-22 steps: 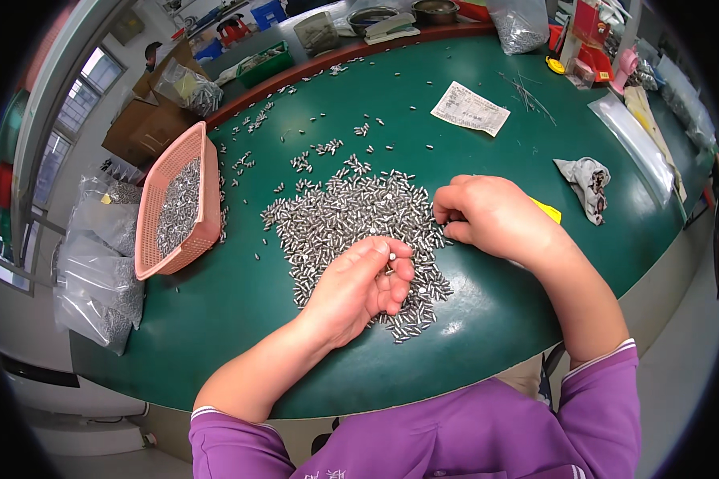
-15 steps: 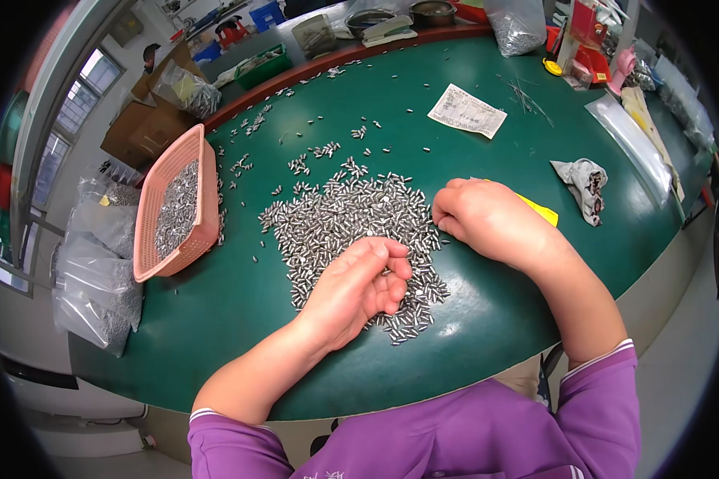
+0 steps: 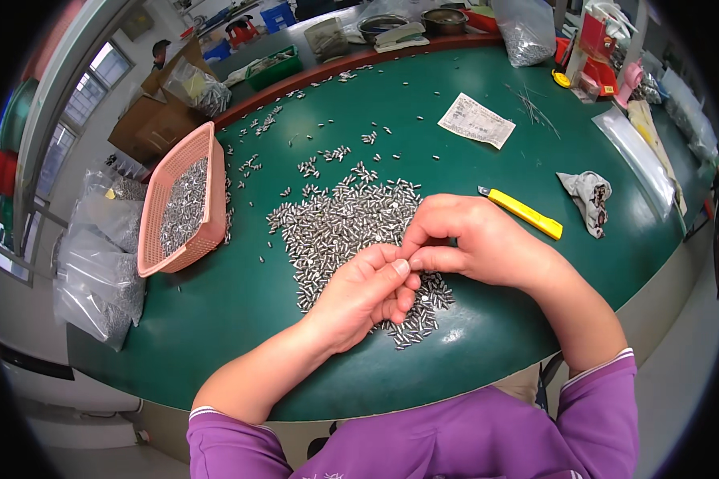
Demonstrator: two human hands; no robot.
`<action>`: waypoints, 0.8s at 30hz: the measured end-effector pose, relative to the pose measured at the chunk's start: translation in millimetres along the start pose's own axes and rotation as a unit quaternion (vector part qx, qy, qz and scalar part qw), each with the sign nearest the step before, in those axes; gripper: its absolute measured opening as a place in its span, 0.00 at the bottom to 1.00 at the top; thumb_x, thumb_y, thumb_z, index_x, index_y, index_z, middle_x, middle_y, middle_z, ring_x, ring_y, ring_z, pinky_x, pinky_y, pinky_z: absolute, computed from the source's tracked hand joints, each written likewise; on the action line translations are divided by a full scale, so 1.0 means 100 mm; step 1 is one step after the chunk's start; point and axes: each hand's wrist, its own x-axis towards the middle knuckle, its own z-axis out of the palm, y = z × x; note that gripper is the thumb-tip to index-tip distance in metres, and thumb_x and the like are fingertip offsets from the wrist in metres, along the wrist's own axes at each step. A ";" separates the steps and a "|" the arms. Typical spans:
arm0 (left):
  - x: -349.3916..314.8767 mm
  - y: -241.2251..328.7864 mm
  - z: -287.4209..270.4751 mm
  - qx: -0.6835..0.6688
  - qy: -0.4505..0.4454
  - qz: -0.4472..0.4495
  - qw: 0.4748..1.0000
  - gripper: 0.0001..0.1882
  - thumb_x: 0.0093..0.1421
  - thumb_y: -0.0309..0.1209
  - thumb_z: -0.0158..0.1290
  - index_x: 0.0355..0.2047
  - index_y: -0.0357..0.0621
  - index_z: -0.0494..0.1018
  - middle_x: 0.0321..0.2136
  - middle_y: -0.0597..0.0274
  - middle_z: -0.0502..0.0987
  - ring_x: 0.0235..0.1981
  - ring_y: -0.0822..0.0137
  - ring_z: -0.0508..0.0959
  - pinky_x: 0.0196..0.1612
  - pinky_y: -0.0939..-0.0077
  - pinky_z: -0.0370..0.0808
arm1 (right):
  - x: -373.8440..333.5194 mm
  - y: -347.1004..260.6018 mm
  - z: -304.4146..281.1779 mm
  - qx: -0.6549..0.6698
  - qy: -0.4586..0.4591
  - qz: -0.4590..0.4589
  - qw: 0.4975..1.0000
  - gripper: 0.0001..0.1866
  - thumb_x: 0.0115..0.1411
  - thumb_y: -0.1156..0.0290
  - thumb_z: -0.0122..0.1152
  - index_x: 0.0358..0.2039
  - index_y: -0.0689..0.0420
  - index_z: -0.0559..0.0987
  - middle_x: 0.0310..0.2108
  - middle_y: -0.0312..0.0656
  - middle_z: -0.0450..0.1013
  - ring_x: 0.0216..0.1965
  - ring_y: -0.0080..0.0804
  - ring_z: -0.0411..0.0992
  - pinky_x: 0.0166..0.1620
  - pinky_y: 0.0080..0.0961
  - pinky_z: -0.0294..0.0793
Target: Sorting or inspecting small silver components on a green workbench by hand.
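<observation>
A broad heap of small silver metal pins [image 3: 343, 219] lies on the green tabletop [image 3: 240, 343]. Over its near right part my two hands meet at the fingertips. My left hand [image 3: 367, 291] is closed, thumb against curled fingers. My right hand [image 3: 467, 239] pinches with thumb and index finger right at the left thumb tip. Whatever sits between the fingers is too small or too hidden to make out. To the right of my right hand lies a yellow utility knife [image 3: 523, 212].
At left stands a pink plastic basket [image 3: 216, 195] of metal pins, beside filled clear bags [image 3: 96, 275]. A printed paper slip [image 3: 477, 120] and a crumpled grey cloth [image 3: 589, 201] lie farther right. Loose pins [image 3: 264, 121] are scattered toward the raised back edge.
My right hand has moved left from the heap's right edge to meet my left fingertips, uncovering the utility knife. The left hand stays over the heap. The view has shifted slightly.
</observation>
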 end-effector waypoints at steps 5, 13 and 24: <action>0.02 0.00 -0.03 -0.014 -0.006 -0.009 1.000 0.09 0.68 0.33 0.46 0.41 0.41 0.66 0.31 0.65 0.72 0.25 0.76 0.72 0.25 0.84 0.71 | 0.01 0.03 -0.04 -0.009 0.037 0.006 0.999 0.07 0.52 0.76 0.64 0.33 0.59 0.81 0.29 0.41 0.75 0.34 0.35 0.75 0.37 0.28 0.74; 0.01 0.01 0.05 -0.022 0.056 -0.005 0.998 0.12 0.69 0.35 0.41 0.41 0.40 0.68 0.29 0.62 0.71 0.21 0.74 0.67 0.19 0.85 0.65 | -0.13 0.22 -0.26 -0.199 0.025 0.168 0.965 0.10 0.48 0.74 0.66 0.33 0.58 0.79 0.29 0.43 0.74 0.32 0.38 0.75 0.37 0.30 0.74; 0.00 0.01 0.05 -0.016 0.063 -0.007 0.998 0.12 0.70 0.34 0.38 0.44 0.39 0.68 0.31 0.60 0.72 0.23 0.73 0.69 0.23 0.81 0.68 | -0.14 0.23 -0.17 -0.216 -0.054 0.168 0.960 0.07 0.49 0.74 0.62 0.31 0.57 0.79 0.31 0.44 0.75 0.35 0.42 0.74 0.39 0.34 0.74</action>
